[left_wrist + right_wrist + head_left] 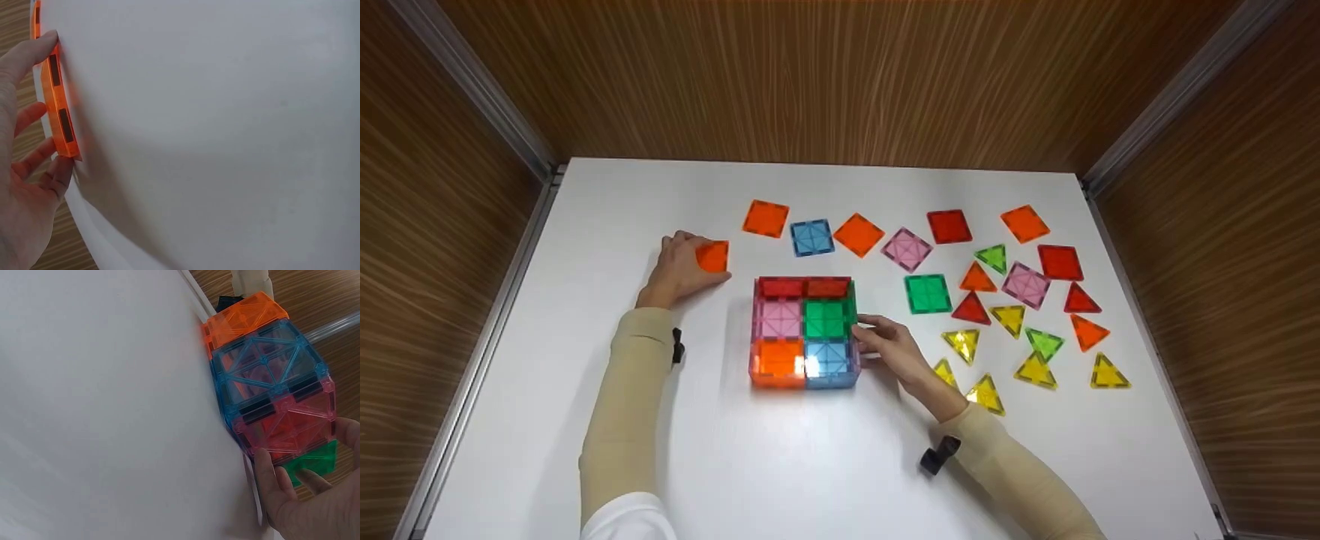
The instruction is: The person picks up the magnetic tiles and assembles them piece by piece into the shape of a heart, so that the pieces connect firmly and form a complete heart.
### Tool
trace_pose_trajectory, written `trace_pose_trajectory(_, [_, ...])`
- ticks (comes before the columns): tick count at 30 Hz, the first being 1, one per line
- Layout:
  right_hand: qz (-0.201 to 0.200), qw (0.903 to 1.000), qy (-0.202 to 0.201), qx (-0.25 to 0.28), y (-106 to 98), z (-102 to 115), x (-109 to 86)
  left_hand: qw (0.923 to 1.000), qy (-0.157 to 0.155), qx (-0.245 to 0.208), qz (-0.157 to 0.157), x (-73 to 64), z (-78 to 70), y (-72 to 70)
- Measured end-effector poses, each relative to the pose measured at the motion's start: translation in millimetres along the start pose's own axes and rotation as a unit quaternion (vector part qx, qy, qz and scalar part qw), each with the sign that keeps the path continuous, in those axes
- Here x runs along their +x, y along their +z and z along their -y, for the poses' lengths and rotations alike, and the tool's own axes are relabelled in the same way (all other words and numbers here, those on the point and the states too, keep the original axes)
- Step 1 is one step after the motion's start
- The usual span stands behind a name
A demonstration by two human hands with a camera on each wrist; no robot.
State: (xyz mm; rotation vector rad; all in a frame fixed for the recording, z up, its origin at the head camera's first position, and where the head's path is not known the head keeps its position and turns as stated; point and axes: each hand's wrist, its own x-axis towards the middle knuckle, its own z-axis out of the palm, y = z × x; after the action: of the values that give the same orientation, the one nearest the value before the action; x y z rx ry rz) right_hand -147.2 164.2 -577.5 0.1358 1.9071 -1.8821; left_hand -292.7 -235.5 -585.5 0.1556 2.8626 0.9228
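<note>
My left hand (679, 266) pinches an orange square magnetic tile (715, 256) by its edges, left of the built box. In the left wrist view the orange tile (59, 107) stands on edge between thumb and fingers, dark magnets along its rim. An open-topped box (802, 330) of translucent square tiles stands mid-table, with pink, green, orange and blue showing in its base. My right hand (896, 352) rests against the box's right side. In the right wrist view its fingers touch the pink wall tile (292, 424), beside the blue wall tile (267, 363).
Loose square tiles lie behind the box, among them an orange one (766, 218), a blue one (812, 238) and a pink one (907, 249). To the right are a green square (928, 293) and several triangles, including a yellow one (1036, 370). Wooden panels (840, 82) surround the white table.
</note>
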Motion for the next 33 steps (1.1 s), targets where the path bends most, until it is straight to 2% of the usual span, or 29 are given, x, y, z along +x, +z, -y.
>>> trace_pose_trajectory(9, [0.003, 1.0000, 0.004, 0.002, 0.9, 0.5, 0.0, 0.9997, -0.014, -0.019, 0.000, -7.4, 0.1, -2.8])
trace_pose_trajectory(19, [0.002, 1.0000, 0.003, -0.004, -0.4, 1.1, -0.4, 0.9976, 0.010, -0.056, -0.040, -25.6, -22.7, -21.8])
trace_pose_trajectory(26, [0.005, 1.0000, 0.002, 0.000, -0.1, 1.2, -0.2, 0.9960, 0.013, -0.065, -0.059, -44.8, -52.9, -23.7])
trace_pose_trajectory(33, [0.002, 1.0000, 0.000, 0.005, 0.1, -0.3, 0.4, 0.9963, 0.029, -0.072, -0.038, -71.2, -96.3, -11.9])
